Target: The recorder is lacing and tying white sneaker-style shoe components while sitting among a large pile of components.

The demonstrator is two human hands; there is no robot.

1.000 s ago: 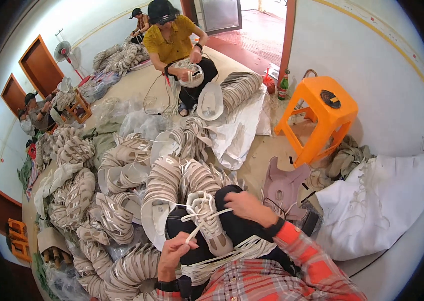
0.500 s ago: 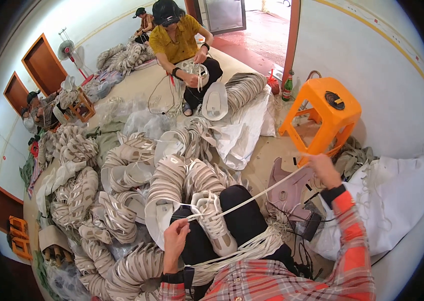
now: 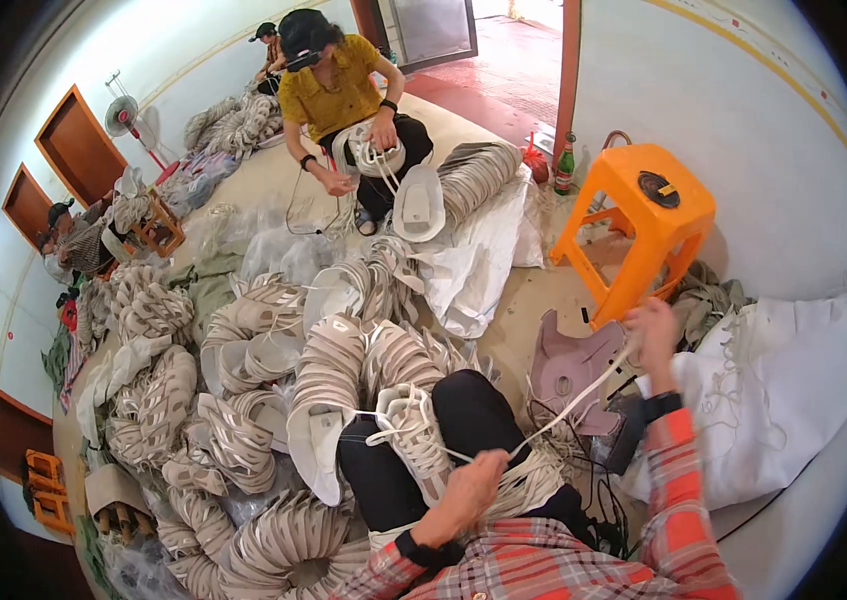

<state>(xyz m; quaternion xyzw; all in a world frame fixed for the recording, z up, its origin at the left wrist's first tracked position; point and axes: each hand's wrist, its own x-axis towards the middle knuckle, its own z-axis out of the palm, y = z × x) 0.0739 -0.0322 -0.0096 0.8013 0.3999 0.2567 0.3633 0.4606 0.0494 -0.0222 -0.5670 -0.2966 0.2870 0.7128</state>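
A beige and white shoe upper (image 3: pixel 411 436), its laces partly threaded, lies toe toward me between my knees. My right hand (image 3: pixel 653 335), raised beside the orange stool, is closed on one end of an off-white shoelace (image 3: pixel 580 397). That lace runs down taut to my left hand (image 3: pixel 471 487), whose fingers are closed around it just beside the upper; the fingertips are partly hidden. Under and beside the left hand, a bundle of loose laces (image 3: pixel 535 484) is spread across my lap.
Stacks of nested shoe uppers (image 3: pixel 328 365) crowd the floor ahead and left. An orange stool (image 3: pixel 648 215) stands at right, near a mauve plastic piece (image 3: pixel 571 365) and white sacking (image 3: pixel 788 400). Opposite sits a co-worker (image 3: pixel 343 100) handling another upper; other people sit farther back.
My left hand has moved from the upper's left side rightward and down to the lace bundle. My right hand remains out to the right with the lace. The co-worker's hands have moved apart.
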